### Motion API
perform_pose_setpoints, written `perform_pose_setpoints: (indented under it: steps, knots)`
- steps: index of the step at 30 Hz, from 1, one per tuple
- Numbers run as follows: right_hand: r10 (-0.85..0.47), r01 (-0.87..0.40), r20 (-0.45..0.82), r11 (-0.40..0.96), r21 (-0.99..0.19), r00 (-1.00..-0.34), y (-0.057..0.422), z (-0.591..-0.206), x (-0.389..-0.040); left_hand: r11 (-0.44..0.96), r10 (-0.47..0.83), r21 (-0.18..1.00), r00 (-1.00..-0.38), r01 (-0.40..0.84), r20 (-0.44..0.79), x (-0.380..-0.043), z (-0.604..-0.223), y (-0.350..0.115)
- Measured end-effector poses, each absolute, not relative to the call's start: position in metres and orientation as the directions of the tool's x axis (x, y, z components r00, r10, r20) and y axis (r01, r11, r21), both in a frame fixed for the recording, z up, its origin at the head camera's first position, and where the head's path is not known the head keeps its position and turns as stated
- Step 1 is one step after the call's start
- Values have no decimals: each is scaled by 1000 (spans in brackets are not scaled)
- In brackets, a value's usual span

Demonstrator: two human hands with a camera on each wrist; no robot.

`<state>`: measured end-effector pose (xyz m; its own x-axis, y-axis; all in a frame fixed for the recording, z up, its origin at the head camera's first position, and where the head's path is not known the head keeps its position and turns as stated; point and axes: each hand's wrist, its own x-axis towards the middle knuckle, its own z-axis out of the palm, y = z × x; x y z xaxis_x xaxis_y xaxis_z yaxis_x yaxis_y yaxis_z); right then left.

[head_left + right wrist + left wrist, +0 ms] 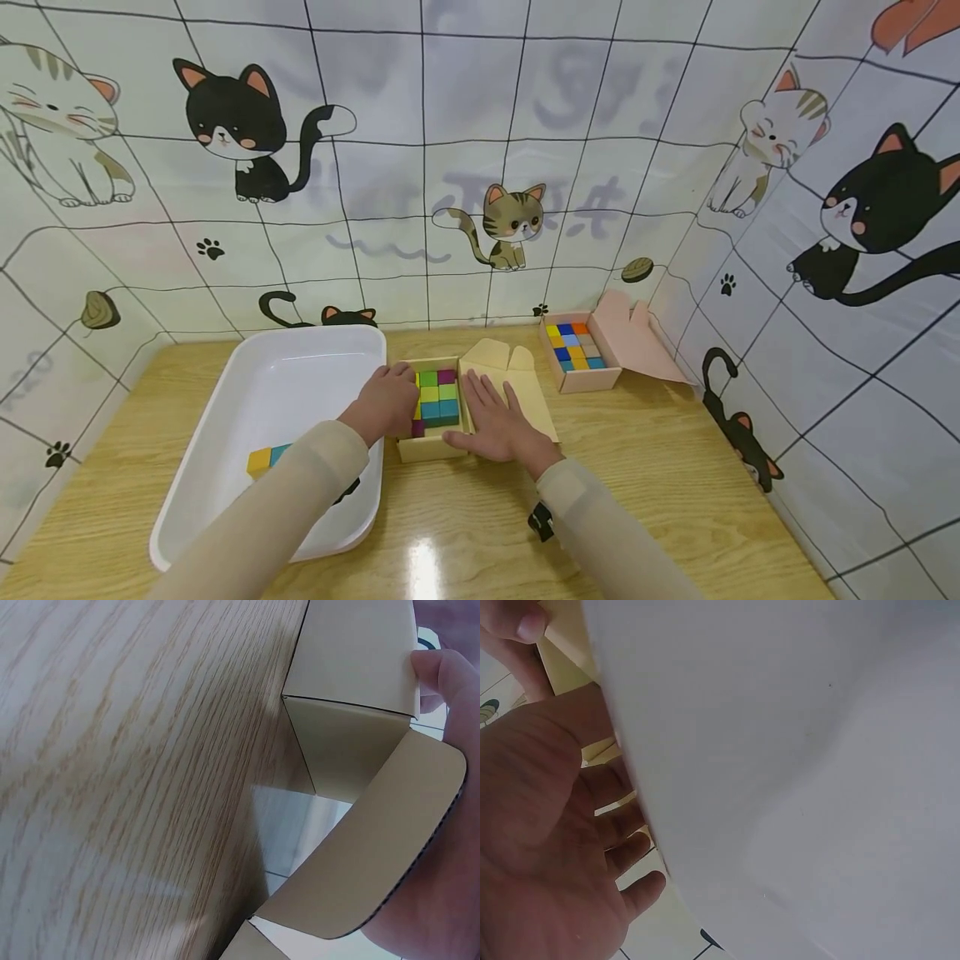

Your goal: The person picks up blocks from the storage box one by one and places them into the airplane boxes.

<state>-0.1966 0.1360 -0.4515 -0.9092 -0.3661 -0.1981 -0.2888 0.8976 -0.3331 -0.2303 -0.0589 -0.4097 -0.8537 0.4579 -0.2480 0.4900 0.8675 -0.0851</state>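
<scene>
A small cream cardboard box [432,450] stands beside the tray, packed with coloured blocks [438,392] in green, yellow, blue and purple. Its lid [531,392] is folded back to the right. My left hand [384,402] is at the left edge of the box, fingers reaching to the blocks there; in the left wrist view the fingers [641,894] look loosely extended, their tips partly hidden by the tray. Spread flat, my right hand [497,423] lies over the lid, its thumb at the box's near right corner. A side flap [367,847] shows before that hand in the right wrist view.
A white tray [277,358] sits on the left of the wooden table [645,492], with a yellow block [258,462] and a blue block [279,452] in it. Back right, a pink box [588,381] of blocks has its lid open. Cat-print sheets wall the table.
</scene>
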Motion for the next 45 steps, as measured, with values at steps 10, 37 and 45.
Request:
perform_pose_setpoints:
  steps: [10,37,45]
  knots:
    - [-378,-297,-203,892,-341,-903,135,-453,-196,838,526,-35,-822,545,-220,-231,-397,-67]
    - [-387,-298,-191,880,-371,-902,137,-456,-197,906,421,91,-904,414,-70,-201,-388,-232]
    - [-378,-298,-190,889,-348,-906,137,-455,-197,933,360,97,-916,348,-177,-189,-407,-255]
